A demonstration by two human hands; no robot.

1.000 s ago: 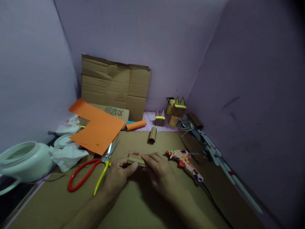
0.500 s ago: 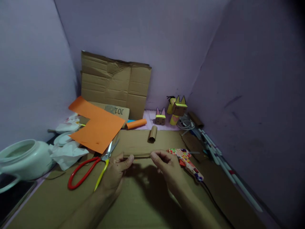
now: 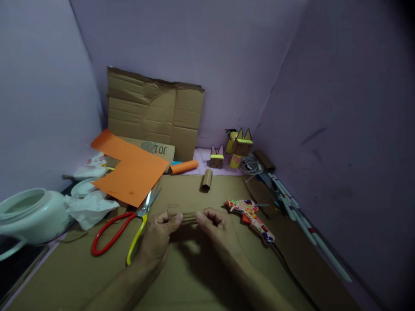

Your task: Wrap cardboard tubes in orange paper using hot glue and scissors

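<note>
Strip: a small piece of brown cardboard (image 3: 189,218) is being held level between both hands, above the near middle of the mat.
Left hand: the left hand (image 3: 158,233) is pinching the strip's left end, thumb on the near side, fingers curling behind.
Right hand: the right hand (image 3: 216,226) is pinching the right end between thumb and fingers.
Mat: a cardboard sheet (image 3: 184,287) is lying beneath, catching the hands' shadows.
Tube: a short cardboard tube (image 3: 207,178) is lying just beyond the strip, one open end facing the person.
Scissors: the scissors (image 3: 142,212), with one red and one yellow handle, are lying open beside the left hand.
Glue gun: the flowered glue gun (image 3: 248,210) is resting on its side, right of the right hand, its nozzle pointing left.
Orange paper: a notched orange sheet (image 3: 138,172) is lying partly over the scissors' far side; an orange roll (image 3: 184,167) is resting near its right corner.
Back edge: a cat head (image 3: 217,161) is sitting near a taller cat figure (image 3: 243,147).
</note>
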